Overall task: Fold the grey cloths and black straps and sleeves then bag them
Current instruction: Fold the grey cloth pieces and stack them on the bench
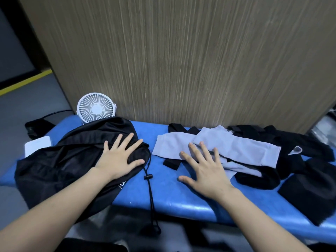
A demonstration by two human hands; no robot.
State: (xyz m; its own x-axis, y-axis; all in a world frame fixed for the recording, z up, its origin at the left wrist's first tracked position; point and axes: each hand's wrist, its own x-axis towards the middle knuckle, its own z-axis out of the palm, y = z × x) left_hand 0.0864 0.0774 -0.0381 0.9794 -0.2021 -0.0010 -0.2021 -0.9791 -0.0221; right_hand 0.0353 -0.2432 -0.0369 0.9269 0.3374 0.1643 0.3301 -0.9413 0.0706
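Both bare forearms reach in from the near edge of the blue padded surface (169, 193): the left hand (121, 157) lies flat with fingers spread on the black drawstring mesh bag (60, 166), its grip wide and holding nothing, and the right hand (205, 171), just beside the bag's dangling cord, hovers or rests with fingers equally splayed at the near edge of the pale grey cloths (218, 148). Black straps and sleeves (300, 160) lie tangled under and beyond those cloths, farther from the bag, with a small white desk fan (96, 109) behind it. Nothing looks folded yet, so I would draw one grey cloth clear of the straps, smooth it flat, then fold edge to edge while the left hand pins the bag.
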